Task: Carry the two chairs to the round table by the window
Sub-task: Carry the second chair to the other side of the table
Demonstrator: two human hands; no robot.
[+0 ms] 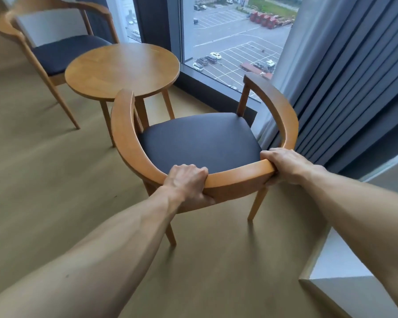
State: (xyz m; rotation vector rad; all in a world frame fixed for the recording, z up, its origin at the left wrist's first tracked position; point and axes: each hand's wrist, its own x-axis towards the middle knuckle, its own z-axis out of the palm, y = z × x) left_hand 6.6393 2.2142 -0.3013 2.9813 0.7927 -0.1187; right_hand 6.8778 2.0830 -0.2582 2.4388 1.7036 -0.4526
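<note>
I see a tan floor [55,191] running up to a tall window [228,42] that looks down on a car park, with grey pleated curtains [342,76] hanging along its right side. One round wooden table [122,70] stands by the window's lower edge. I count two wooden chairs with dark seats. The far chair [55,49] sits at the table's left edge, facing it. The near chair [200,145] stands at the table's near right edge, its left armrest end reaching the rim. My left hand [186,180] grips the curved backrail left of centre, fingers curled over the top; my right hand [287,164] grips the same rail at its right bend.
</note>
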